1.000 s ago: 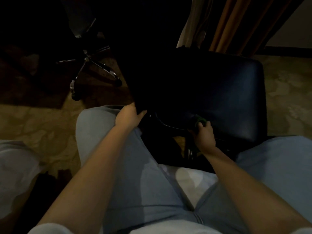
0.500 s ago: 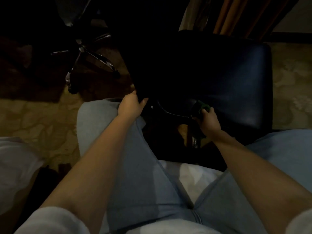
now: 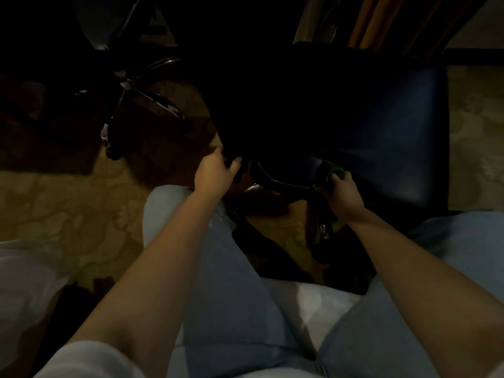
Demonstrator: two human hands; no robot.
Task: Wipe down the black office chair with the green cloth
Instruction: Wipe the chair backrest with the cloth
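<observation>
Chair (image 3: 381, 126), left hand (image 3: 213, 175) gripping, right hand (image 3: 342, 198) clutching cloth (image 3: 329, 170)

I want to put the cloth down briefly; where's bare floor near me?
Bare carpet left of your left knee, below the other chair's wheeled base. A strip right of the black chair's seat. Crowded between your knees: chair frame.

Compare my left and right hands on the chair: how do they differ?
The left hand grips only a dark edge of the chair, while the right hand holds the green cloth bunched against the seat. The left hand sits at the chair's shadowed corner, whereas the right hand is by the lit, shiny part. Both have curled fingers and work at the chair's near side.
</observation>
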